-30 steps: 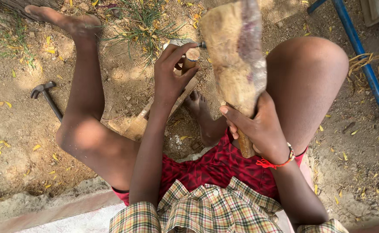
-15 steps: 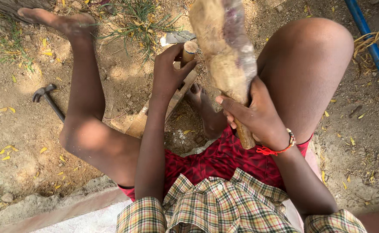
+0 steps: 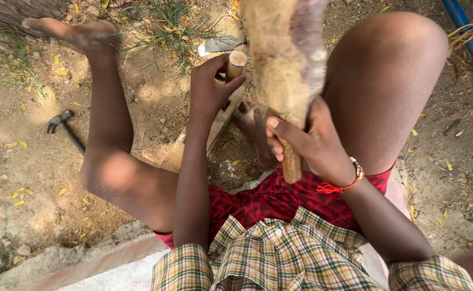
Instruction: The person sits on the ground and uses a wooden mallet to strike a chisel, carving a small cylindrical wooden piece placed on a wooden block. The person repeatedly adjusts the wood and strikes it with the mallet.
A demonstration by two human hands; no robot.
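I sit on the ground with my legs spread. My left hand (image 3: 210, 86) grips the round wooden handle of a chisel (image 3: 236, 63) that stands upright on a wooden plank (image 3: 221, 121) lying between my legs. My right hand (image 3: 309, 140) is closed around the handle of a big rough wooden mallet (image 3: 286, 54), raised above the chisel, its head blurred and close to the camera. My right foot rests against the plank, partly hidden behind the mallet handle.
A small claw hammer (image 3: 64, 129) lies on the dirt left of my left leg. A flat metal blade (image 3: 220, 44) lies beyond the chisel near tufts of grass. A blue pipe (image 3: 471, 43) runs along the right edge. A concrete curb (image 3: 85, 264) is under me.
The mallet has risen higher and closer to the camera in my right hand. My left hand keeps the chisel on the plank.
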